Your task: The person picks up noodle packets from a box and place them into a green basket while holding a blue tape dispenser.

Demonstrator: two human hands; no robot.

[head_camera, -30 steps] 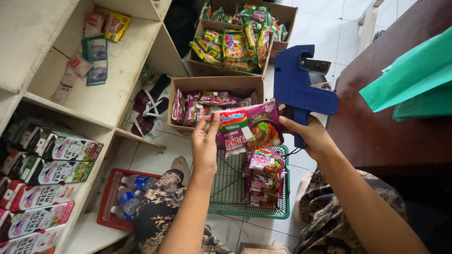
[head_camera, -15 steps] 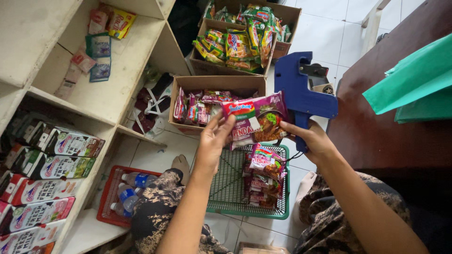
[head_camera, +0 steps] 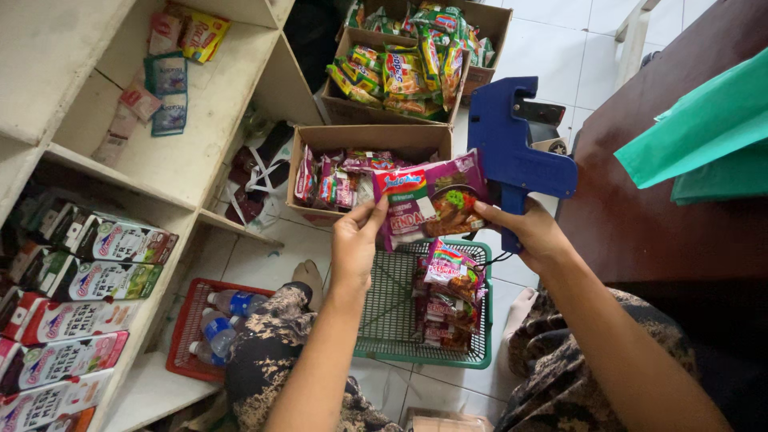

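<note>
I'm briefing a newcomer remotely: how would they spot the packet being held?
Start at the green wire basket on the floor. Just above it, the left hand and right hand share one noodle packet. It is purple and held flat, unlike those stacked in the basket.

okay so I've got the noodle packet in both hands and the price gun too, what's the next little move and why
Probably press the blue price gun in the right hand onto the purple noodle packet: the left hand holds it flat, facing you, right beside the gun.
</note>
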